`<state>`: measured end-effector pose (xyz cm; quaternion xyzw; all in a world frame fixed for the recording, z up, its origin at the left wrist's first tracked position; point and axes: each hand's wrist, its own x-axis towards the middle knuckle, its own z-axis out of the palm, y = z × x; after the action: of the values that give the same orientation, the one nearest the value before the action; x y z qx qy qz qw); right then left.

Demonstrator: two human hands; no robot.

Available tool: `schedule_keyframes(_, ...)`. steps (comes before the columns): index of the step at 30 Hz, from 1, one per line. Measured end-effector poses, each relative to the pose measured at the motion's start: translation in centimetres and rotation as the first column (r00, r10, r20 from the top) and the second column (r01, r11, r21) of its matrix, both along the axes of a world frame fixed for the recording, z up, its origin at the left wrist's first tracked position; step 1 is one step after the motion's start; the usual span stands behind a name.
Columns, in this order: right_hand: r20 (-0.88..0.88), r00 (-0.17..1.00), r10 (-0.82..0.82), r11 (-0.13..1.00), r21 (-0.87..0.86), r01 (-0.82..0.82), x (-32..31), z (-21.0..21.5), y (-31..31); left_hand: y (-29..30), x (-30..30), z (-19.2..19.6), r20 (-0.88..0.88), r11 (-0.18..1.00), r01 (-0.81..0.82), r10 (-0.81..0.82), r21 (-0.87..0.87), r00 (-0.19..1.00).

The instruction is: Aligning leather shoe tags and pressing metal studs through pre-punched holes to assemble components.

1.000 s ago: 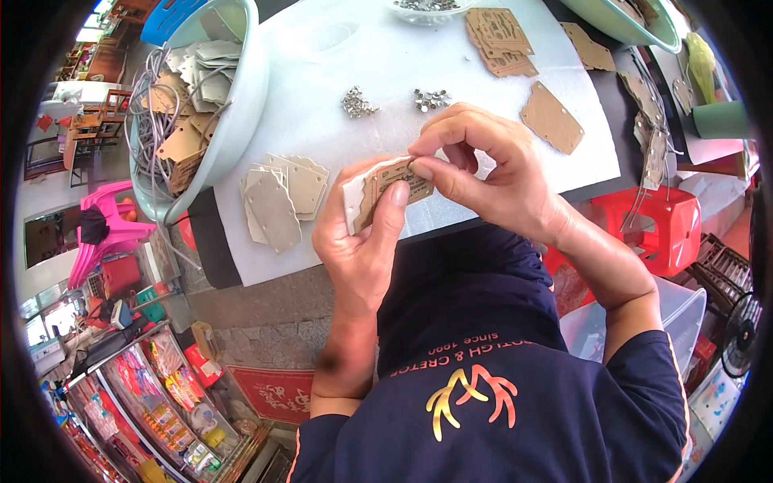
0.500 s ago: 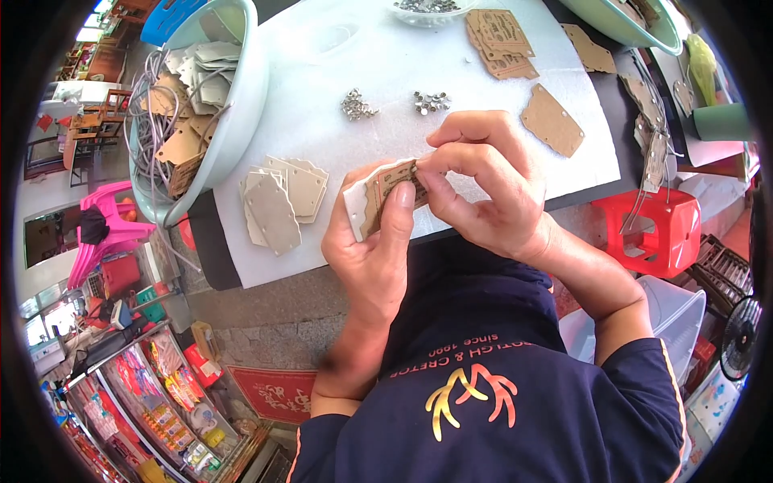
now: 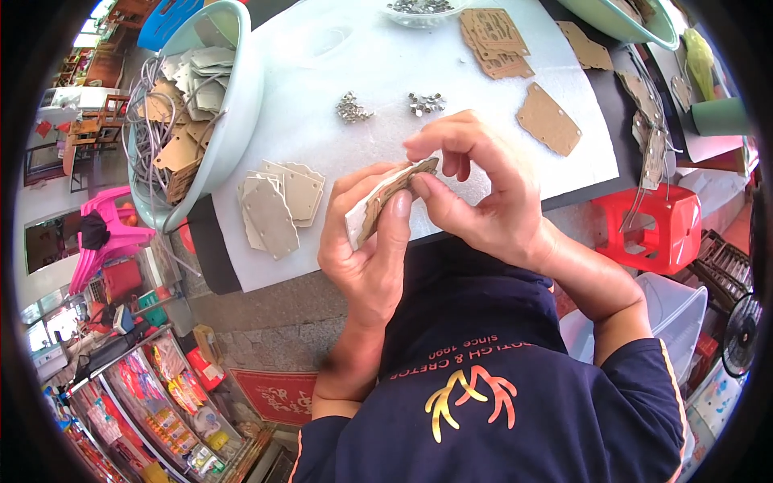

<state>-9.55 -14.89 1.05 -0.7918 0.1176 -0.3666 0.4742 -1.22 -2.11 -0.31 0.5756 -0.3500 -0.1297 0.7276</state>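
White-covered bench [image 3: 378,105] with tag stock: fitting step in hand.

Left hand [image 3: 366,249] clamps a stack of card tags [image 3: 386,193] edge-up over the near bench edge; right hand [image 3: 483,193] pinches the stack's top corner, what lies between its fingertips cannot be told. Two eyelet piles [image 3: 352,109] lie beyond, loose tags [image 3: 278,201] at left. Judged: next move requires fingertip alignment at the tag corner.

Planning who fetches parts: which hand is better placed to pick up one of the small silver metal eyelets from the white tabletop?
Right, probably. The right hand only pinches the edge of the brown cardboard tag stack and sits nearer the small silver metal eyelets; the left hand grips the stack.
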Motion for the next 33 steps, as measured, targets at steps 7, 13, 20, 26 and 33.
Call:
schedule_keyframes(7,0.006,0.985,0.173,0.976,-0.133,-0.171,-0.2,0.4,-1.8,0.5,0.7,0.0,0.123,0.998,0.045,-0.049,0.036,0.991)
schedule_keyframes(13,-0.042,0.960,0.278,0.938,-0.204,-0.280,-0.3,1.2,-3.4,0.7,1.5,0.1,0.251,0.992,0.104,-0.120,0.076,0.960)
schedule_keyframes(20,-0.056,0.923,0.380,0.889,-0.254,-0.381,-0.1,0.8,-4.2,0.0,1.5,0.1,0.325,0.996,0.085,-0.091,0.034,0.941)
schedule_keyframes(26,-0.067,0.910,0.409,0.874,-0.256,-0.412,0.0,0.2,-4.0,0.1,1.5,0.2,0.373,0.993,0.074,-0.104,0.094,0.922)
schedule_keyframes(33,-0.121,0.914,0.386,0.888,-0.219,-0.404,0.0,0.7,-3.6,0.1,1.2,-0.2,0.317,0.992,0.086,-0.110,0.087,0.942)
